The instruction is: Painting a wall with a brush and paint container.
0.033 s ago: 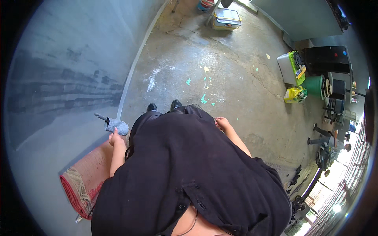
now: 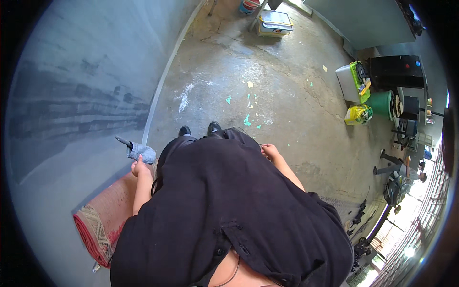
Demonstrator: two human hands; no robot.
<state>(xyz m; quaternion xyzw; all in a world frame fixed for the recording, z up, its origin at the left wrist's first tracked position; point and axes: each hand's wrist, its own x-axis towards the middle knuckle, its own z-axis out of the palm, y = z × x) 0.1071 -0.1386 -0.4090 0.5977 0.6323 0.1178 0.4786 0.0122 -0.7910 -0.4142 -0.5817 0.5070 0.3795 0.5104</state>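
Observation:
My left hand [image 2: 139,167] is out at my left side near the grey wall, its fingers closed on a blue-grey, soft-looking bundle [image 2: 142,153]. A dark stick-like handle [image 2: 124,141] pokes out of the bundle toward the wall; what kind of tool it is I cannot make out. Low by my right thigh is my right hand [image 2: 270,151], fingers curled together against the dark clothing. Whatever those fingers hold, if anything, is hidden. Beneath my left forearm lies a rolled red patterned rug [image 2: 103,210], along the wall.
The wall [image 2: 86,110] has darker streaks. Paint flecks [image 2: 246,119] spot the concrete floor [image 2: 287,129]. Ahead stands a lidded box [image 2: 275,23]; to the right are a white bin [image 2: 348,83], a yellow bag [image 2: 356,115] and a green tub [image 2: 381,104]. Another person [image 2: 397,167] stands far right.

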